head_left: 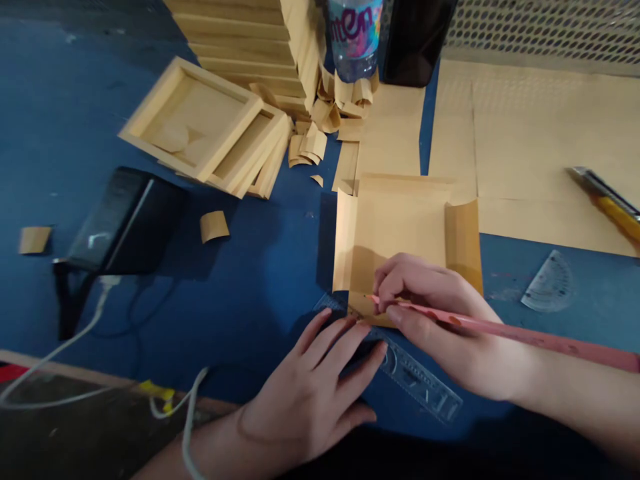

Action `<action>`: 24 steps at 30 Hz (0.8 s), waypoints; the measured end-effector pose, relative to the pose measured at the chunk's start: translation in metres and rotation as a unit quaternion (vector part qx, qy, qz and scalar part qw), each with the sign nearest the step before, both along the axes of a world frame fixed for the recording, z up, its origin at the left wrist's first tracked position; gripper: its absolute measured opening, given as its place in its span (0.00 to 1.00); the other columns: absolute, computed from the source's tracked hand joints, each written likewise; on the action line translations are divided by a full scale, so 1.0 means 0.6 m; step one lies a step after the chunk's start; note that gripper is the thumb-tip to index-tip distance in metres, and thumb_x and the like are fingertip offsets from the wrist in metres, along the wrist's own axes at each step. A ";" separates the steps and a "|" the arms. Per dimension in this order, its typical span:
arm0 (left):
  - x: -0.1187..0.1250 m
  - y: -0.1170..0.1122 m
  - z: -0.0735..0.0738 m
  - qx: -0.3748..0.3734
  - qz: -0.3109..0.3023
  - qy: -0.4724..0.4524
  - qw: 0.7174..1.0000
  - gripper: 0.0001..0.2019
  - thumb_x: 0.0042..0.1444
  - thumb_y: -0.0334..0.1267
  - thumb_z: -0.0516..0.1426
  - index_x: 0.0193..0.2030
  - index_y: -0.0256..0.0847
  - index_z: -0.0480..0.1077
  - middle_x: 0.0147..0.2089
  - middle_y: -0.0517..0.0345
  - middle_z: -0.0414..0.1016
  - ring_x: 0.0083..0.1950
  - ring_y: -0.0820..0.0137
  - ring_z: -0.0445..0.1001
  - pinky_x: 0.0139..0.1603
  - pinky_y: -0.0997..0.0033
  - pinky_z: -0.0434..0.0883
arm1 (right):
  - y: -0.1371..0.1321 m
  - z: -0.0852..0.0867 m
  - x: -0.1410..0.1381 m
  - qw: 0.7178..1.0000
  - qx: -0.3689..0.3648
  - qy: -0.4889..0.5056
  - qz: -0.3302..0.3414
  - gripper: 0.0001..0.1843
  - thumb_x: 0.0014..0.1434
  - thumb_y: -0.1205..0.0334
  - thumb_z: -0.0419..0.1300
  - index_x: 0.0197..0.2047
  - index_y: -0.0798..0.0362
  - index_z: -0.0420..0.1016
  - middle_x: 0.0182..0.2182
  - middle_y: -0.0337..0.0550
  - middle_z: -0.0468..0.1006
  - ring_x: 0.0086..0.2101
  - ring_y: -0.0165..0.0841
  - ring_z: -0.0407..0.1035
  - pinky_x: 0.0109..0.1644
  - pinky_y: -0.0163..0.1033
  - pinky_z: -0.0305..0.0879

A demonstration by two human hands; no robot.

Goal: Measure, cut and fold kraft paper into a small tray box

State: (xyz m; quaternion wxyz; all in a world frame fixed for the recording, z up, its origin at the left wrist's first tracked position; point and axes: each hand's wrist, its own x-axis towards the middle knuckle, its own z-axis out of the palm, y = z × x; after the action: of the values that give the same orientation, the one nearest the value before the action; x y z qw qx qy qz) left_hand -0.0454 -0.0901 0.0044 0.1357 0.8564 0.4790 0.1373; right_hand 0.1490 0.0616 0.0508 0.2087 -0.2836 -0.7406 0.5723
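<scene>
In the head view, my right hand (425, 293) grips a pink pencil (480, 323), its tip close to the lower left corner of a brown paper piece (400, 213). The paper's left and right edges are folded upward. My left hand (320, 380) lies with fingers spread, the fingertips on a clear ruler (425, 383) and by the paper's lower edge. That ruler runs slantwise beneath the left fingers, partly hidden by them. A clear protractor (550, 283) lies to the right of my right hand.
Wooden trays (195, 120) lean beside a tall wooden stack (245, 40). Paper scraps (307, 143), a bottle (355, 40) and a dark phone (417, 40) stand farther back. A black power bank (130, 220) with a white cable (75, 340) is left. A yellow cutter (610, 200) lies on brown paper (540, 140).
</scene>
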 end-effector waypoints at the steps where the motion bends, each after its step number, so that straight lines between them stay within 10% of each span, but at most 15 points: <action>1: -0.006 0.000 0.001 -0.007 0.005 0.004 1.000 0.31 0.66 0.60 0.60 0.70 0.48 0.70 0.68 0.47 0.72 0.69 0.52 0.67 0.77 0.42 0.55 | 0.001 -0.008 -0.001 1.000 0.010 0.015 0.000 0.05 0.63 0.70 0.58 0.38 0.52 0.74 0.37 0.43 0.77 0.36 0.32 0.73 0.37 0.36 0.70; 9: -0.046 0.000 0.001 -0.035 -0.011 0.025 0.999 0.34 0.62 0.66 0.61 0.70 0.56 0.70 0.75 0.57 0.66 0.78 0.50 0.55 0.81 0.50 0.42 | -0.002 -0.037 -0.003 0.999 0.037 0.035 0.008 0.11 0.54 0.77 0.60 0.37 0.51 0.72 0.35 0.42 0.74 0.32 0.30 0.71 0.34 0.33 0.70; 24: -0.043 -0.004 0.002 -0.073 0.038 -0.016 0.996 0.33 0.64 0.62 0.62 0.73 0.58 0.66 0.76 0.45 0.57 0.82 0.53 0.46 0.82 0.54 0.41 | -0.013 -0.039 -0.001 0.999 0.051 0.005 -0.002 0.13 0.53 0.80 0.58 0.33 0.51 0.70 0.34 0.40 0.74 0.30 0.26 0.69 0.32 0.31 0.68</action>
State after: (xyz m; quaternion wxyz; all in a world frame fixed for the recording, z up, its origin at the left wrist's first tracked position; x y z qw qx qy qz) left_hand -0.0711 -0.0926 0.0054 0.2001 0.8232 0.5175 0.1207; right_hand 0.1483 0.0537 0.0274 0.2280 -0.2707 -0.7674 0.5347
